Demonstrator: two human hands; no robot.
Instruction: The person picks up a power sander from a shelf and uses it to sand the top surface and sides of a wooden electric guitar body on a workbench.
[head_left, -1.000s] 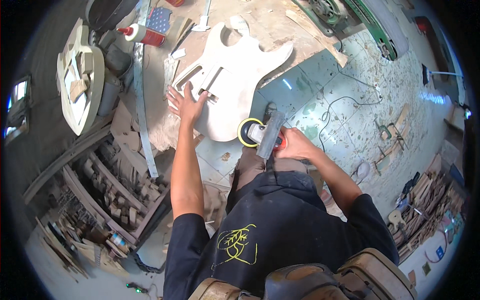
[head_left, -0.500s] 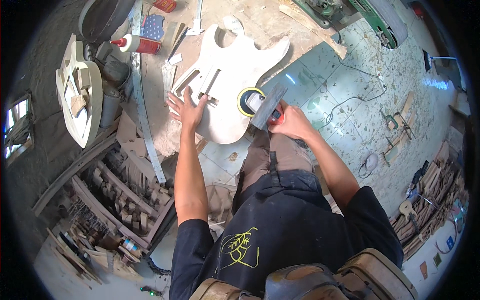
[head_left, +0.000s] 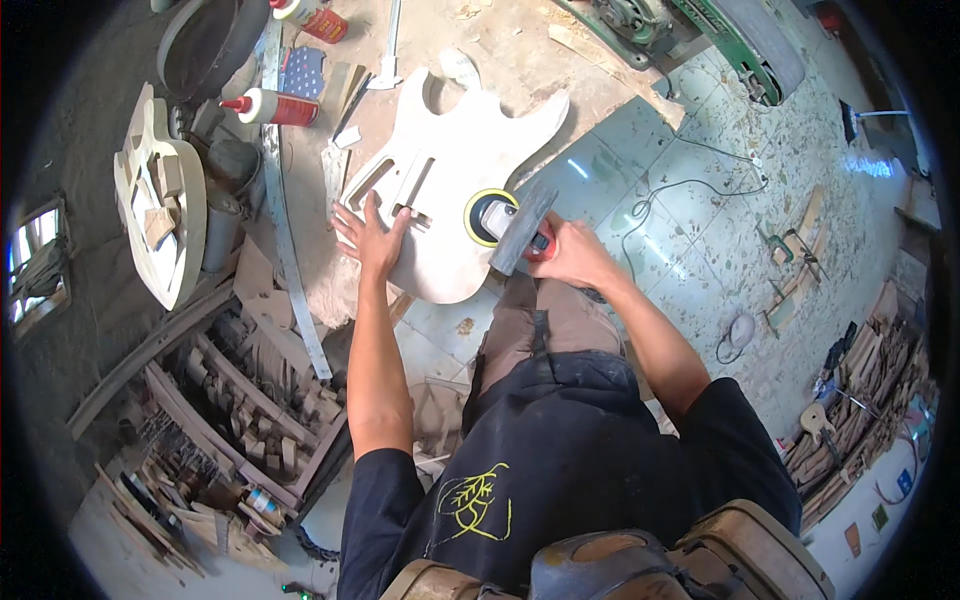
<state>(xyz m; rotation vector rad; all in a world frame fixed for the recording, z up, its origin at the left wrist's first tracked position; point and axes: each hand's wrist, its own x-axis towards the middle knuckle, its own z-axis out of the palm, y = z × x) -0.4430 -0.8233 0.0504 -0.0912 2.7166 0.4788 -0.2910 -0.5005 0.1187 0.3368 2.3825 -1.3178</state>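
Left hand (head_left: 368,235) flat, fingers spread, pressing guitar body (head_left: 450,190) on bench (head_left: 520,70); right hand (head_left: 568,255) grasping sander (head_left: 510,225), yellow-rimmed disc on body's lower edge.

Pale tiled floor (head_left: 700,250) dusty, glare patches — wood offcuts (head_left: 860,400) stacked right, window (head_left: 35,265) left.

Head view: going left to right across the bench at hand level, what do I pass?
Unfinished guitar body standing at the far left → left hand flat on the pale guitar body → yellow-rimmed sander → right hand gripping it.
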